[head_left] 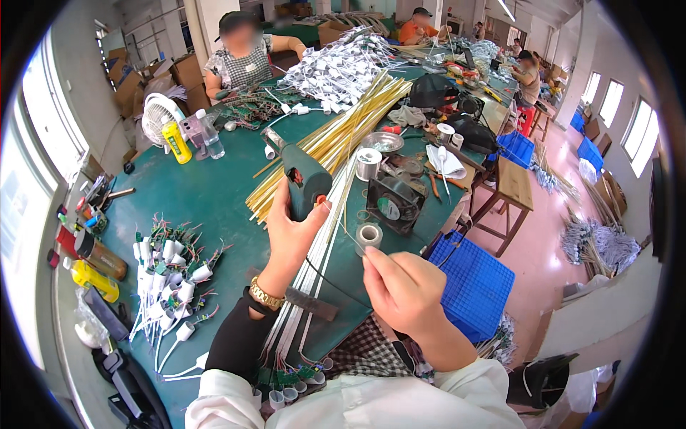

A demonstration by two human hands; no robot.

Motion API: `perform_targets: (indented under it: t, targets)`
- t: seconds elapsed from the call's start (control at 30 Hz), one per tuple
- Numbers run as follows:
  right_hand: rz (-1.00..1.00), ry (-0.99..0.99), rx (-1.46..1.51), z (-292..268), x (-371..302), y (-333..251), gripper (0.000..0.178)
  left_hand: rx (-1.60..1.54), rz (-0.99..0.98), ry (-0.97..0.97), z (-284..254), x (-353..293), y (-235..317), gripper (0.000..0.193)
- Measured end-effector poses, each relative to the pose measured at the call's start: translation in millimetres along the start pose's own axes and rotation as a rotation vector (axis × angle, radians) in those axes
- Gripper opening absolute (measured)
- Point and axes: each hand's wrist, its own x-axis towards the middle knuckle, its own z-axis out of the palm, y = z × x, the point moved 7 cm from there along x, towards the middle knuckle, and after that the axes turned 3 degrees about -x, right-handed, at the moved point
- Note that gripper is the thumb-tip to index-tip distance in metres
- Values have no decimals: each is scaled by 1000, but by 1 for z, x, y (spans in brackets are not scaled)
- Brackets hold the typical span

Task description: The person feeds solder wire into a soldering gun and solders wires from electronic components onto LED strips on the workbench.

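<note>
My left hand [289, 239] grips a dark green pistol-shaped glue gun [304, 177] and holds it upright above the green table [207, 193]. My right hand [404, 289] pinches a thin wire [348, 232] that runs up toward the gun's tip. Beneath both hands lies a bundle of long white strips [314, 286] held under a dark strap [311, 302], with small circuit boards and white caps [289, 379] at the near end. A long bundle of yellow rods [336, 136] lies just beyond the gun.
White sockets with coloured wires [171, 275] are heaped at my left. A small black fan [391, 204], tape rolls [369, 234] and a metal dish [382, 141] stand to the right. Bottles [176, 141] and a white fan [158, 114] are at the far left. A blue crate [475, 282] sits beside the table. Other people work across it.
</note>
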Motion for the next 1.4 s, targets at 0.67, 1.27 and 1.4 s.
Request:
perform_targets:
  t: [0.67, 1.27, 1.4]
  targets:
    - [150, -181, 68, 57, 5, 27, 8, 150, -9, 27, 12, 7, -4, 55]
    - [441, -128, 529, 72, -20, 54, 27, 159, -76, -4, 11, 1, -22, 60]
    - [412, -55, 476, 70, -19, 51, 34, 169, -60, 12, 8, -1, -20, 60]
